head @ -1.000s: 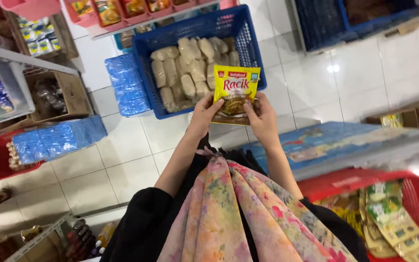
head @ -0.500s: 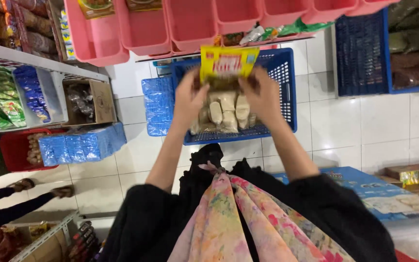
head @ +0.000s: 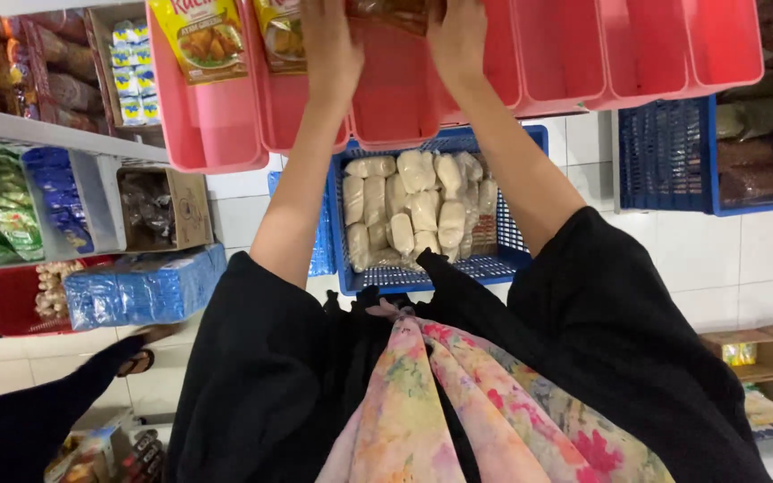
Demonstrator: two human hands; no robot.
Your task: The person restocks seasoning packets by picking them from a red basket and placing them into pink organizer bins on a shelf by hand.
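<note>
Both hands are raised to a row of pink bins (head: 404,107). The left hand (head: 331,45) and the right hand (head: 458,36) each have their grip clamped on a packet (head: 395,12) held between them at the rim of the middle bin; the frame edge cuts it off, so it is probably a snack pack. Below, on the floor, stands a blue basket (head: 512,259) of pale bagged goods (head: 413,210).

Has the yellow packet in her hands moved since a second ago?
Yes. The packet has gone up from over the blue basket into the pink bin.
</note>
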